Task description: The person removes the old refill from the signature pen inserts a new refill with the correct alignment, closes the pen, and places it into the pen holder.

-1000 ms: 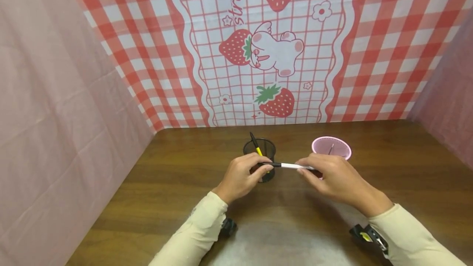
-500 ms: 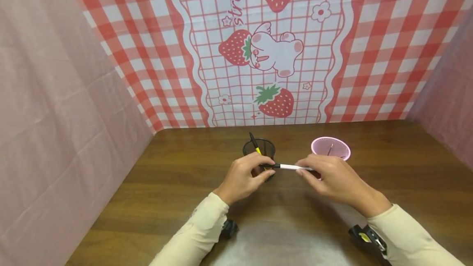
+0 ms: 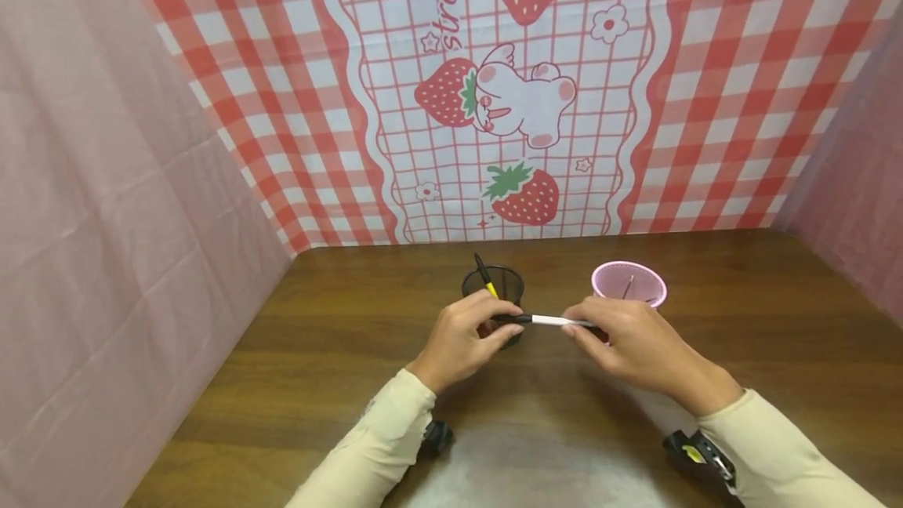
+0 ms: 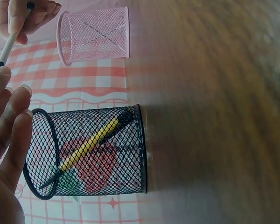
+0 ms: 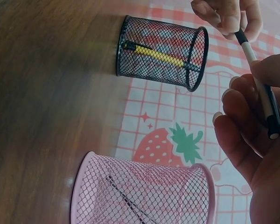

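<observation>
A white pen (image 3: 546,321) with black ends is held level between the two hands, above the wooden table. My left hand (image 3: 462,339) pinches its black end between thumb and fingers. The other end is gripped by my right hand (image 3: 638,343); in the right wrist view the pen's black clip end shows under that thumb. Behind the left hand stands a black mesh pen cup (image 5: 168,37), with a yellow and black pen (image 4: 88,145) leaning inside. A pink mesh cup (image 4: 116,32) stands behind the right hand, holding thin dark sticks (image 5: 126,198) whose kind I cannot tell.
The wooden table (image 3: 317,351) runs up to a red and white checked strawberry cloth (image 3: 339,139) at the back. Pink cloths hang at the left (image 3: 127,218) and right (image 3: 861,202) sides. A dark wrist device (image 3: 687,453) sits under the right sleeve.
Both hands keep their hold on the pen and hardly move. The left fingertips have come slightly closer to the white barrel. The head view has shifted a little.
</observation>
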Tool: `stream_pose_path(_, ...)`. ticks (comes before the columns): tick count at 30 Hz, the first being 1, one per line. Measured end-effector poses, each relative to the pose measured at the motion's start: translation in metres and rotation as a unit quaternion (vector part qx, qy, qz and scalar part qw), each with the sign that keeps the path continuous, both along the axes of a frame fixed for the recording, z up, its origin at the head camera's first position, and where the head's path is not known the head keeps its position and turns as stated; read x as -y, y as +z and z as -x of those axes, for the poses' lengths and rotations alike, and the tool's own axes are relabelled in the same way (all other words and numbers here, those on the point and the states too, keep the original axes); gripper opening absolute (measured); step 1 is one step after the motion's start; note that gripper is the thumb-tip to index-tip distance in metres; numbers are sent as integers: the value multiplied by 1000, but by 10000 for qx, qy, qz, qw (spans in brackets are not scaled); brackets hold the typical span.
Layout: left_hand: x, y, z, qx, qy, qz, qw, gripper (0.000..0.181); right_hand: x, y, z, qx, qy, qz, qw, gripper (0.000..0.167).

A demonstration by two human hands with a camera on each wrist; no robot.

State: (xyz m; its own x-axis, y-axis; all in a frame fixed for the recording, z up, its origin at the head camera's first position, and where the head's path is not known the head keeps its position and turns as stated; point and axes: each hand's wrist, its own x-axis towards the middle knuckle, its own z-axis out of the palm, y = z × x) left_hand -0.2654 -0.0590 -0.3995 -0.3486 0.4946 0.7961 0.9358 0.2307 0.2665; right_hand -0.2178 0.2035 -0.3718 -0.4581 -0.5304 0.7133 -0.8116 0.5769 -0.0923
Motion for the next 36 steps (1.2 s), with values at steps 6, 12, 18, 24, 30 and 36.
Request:
stream_pose_path(6,-1,1,1,6,-2,33,10000,22,0,2,0,-26,-10,-24,10000,14)
stream_pose_path(12,0,2,0,26,78,153,9998,18,0,2,-1,-20,-12,-13,10000,16)
stream_pose_path(18,2,-1,-2,106,73,191,9997,15,1,-1,-2,4,-15,-32,10000,16)
stream_pose_path(24,3,-1,-2,192,23,153,9997,12,2,-3,-1,29,-55,-41,10000,16)
stream_pose_path(30,4,-2,-4,357,52,206,9991,20,1,-3,-1,43,-66,-57,10000,15)
stream_pose_path(36,3,0,-6,724,-12,216,9971,34,0,-2,-2,19,-68,-69,10000,15)
